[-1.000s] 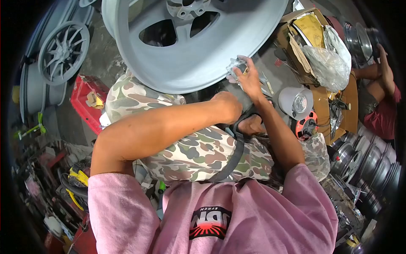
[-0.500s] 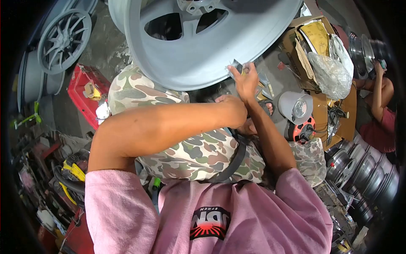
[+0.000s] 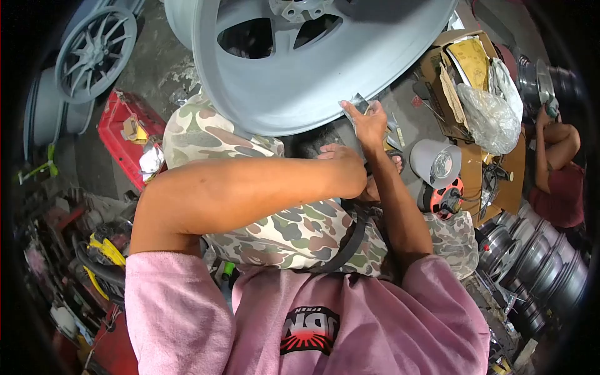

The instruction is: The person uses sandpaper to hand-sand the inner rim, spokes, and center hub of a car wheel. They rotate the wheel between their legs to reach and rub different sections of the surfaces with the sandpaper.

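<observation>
A large grey wheel rim point(image 3: 281, 94) leans in front of me, its lower edge close to my knees. My right hand point(image 3: 370, 122) is raised beside that edge, pinching a small dark grey piece of sandpaper point(image 3: 357, 100) between thumb and fingers. My left hand point(image 3: 340, 157) is lower, just under the rim's edge, at the end of a forearm that reaches across my lap. Its visible fingers are curled, and the wrist hides much of the hand. Whatever it may hold does not show.
An open carton point(image 3: 437, 87) with yellow sheets and a clear plastic bag point(image 3: 490, 112) stands at right. Nearer are a translucent tub point(image 3: 431, 159) and an orange-black reel point(image 3: 445, 199). A red tray point(image 3: 125, 137) lies left. Another person point(image 3: 556, 169) sits far right near stacked rims point(image 3: 537, 256).
My right hand has shifted slightly right and down, with the sandpaper still pinched. The left hand's fingers show a little more. The view has tilted slightly, and the other person's arm has moved.
</observation>
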`<control>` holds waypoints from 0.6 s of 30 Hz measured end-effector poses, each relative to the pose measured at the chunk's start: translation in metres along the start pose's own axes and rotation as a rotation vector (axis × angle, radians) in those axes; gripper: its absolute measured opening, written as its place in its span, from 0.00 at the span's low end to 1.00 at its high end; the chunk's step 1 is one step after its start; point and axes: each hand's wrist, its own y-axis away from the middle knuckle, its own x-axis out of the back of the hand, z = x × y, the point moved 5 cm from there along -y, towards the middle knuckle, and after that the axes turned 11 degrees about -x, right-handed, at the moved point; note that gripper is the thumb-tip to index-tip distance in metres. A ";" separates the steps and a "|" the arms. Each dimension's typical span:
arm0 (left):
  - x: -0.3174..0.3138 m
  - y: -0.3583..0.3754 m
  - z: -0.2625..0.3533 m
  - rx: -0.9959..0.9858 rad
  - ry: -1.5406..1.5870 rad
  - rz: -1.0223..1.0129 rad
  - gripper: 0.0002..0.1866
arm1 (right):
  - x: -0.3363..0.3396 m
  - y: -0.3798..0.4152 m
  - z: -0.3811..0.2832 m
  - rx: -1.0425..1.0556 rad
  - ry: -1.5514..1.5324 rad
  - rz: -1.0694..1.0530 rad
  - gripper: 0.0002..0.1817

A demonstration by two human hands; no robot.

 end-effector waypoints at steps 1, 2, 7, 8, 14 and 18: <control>-0.007 -0.008 0.001 -0.004 0.002 -0.004 0.20 | -0.001 0.002 -0.004 -0.006 0.002 -0.002 0.31; -0.012 -0.016 0.003 -0.013 0.057 0.083 0.20 | 0.000 0.001 -0.012 0.057 0.111 0.014 0.32; -0.027 -0.057 -0.004 0.005 0.107 0.078 0.20 | -0.005 0.009 -0.015 0.174 0.210 0.044 0.33; -0.053 -0.120 -0.005 0.008 0.097 -0.001 0.20 | -0.004 0.009 -0.007 0.170 0.178 0.001 0.32; 0.002 0.016 0.000 -0.137 0.145 0.141 0.22 | -0.005 0.009 -0.031 0.144 0.291 -0.014 0.28; 0.004 0.005 0.008 -0.055 0.087 0.196 0.21 | -0.003 0.012 -0.032 0.222 0.228 -0.062 0.25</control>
